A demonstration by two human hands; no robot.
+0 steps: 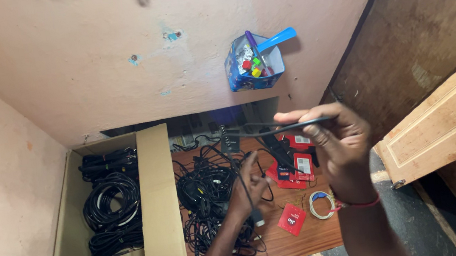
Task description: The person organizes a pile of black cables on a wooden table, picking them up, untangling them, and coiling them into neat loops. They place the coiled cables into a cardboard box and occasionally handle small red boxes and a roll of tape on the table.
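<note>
My right hand (332, 142) is raised above a wooden table and pinches a thin black cable (267, 131) between thumb and fingers. The cable runs left and down to my left hand (249, 188), which grips it lower down near its plug end (258, 218). Below my left hand lies a tangled heap of black cables (206, 200) on the wooden table (299, 241).
An open cardboard box (157, 199) at the left holds coiled black cables (110, 208). Red flat packets (291, 169) and a small white coiled cable (320, 203) lie on the table. A blue holder (254, 64) with pens hangs on the pink wall. A wooden door (448, 113) stands at the right.
</note>
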